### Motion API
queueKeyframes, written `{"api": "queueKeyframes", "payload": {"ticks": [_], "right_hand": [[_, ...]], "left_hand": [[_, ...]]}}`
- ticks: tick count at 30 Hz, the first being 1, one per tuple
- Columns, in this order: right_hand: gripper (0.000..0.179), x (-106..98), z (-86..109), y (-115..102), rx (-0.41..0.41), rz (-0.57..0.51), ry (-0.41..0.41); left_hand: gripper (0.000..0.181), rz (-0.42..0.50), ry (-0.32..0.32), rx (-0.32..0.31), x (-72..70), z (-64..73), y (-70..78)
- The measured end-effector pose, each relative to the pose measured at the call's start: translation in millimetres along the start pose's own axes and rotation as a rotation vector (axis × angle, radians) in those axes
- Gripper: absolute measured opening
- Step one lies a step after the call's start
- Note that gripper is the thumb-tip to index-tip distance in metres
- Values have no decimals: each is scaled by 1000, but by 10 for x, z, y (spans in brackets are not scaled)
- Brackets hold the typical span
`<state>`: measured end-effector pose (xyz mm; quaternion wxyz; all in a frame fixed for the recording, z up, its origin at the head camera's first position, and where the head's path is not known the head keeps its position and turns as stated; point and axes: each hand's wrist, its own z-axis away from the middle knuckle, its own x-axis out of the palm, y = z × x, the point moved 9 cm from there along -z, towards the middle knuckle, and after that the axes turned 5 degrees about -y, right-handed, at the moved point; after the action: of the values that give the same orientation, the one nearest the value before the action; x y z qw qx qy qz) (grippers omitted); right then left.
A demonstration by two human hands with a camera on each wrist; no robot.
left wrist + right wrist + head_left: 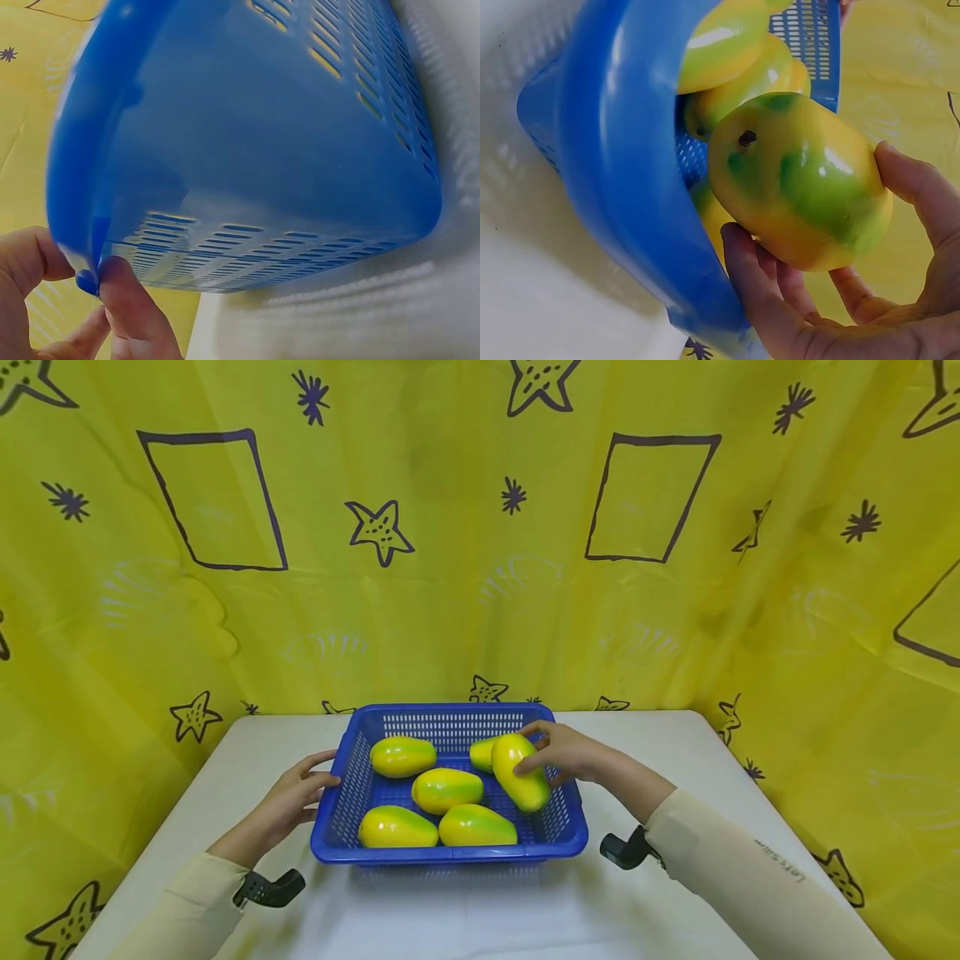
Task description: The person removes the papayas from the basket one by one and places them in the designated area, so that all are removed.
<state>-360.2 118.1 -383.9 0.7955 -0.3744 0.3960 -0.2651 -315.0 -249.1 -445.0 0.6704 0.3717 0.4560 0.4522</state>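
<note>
A blue plastic basket [450, 855] with slotted walls stands on the table with several yellow-green mangoes in it. My left hand [283, 800] pinches the basket's left rim between thumb and fingers, as the left wrist view shows up close. At the basket's right side, my right hand [567, 752] grips one mango [802, 187], thumb on one side and fingers on the other. That mango is tilted and overlaps another mango [482, 754] behind it. Left of it lie a middle mango [447, 790] and a back-left mango [402, 757]. Two more mangoes rest along the front wall.
The white table [465, 918] extends around the basket on both sides and in front. A yellow curtain [450, 610] with dark star drawings hangs behind the table and at its sides. Each wrist wears a small black camera mount [272, 888].
</note>
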Motion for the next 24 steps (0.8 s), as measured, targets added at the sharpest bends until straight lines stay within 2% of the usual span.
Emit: {"api": "queueKeyframes", "payload": {"ticks": [7,24], "right_hand": [[74,-71,37,-6,12,-40,-11],[78,-287,117,-17,-14,-68,-1]], "left_hand": [[72,-2,-2,1,-4,9,-9],[71,-22,-3,29,-45,-4,-16]]}}
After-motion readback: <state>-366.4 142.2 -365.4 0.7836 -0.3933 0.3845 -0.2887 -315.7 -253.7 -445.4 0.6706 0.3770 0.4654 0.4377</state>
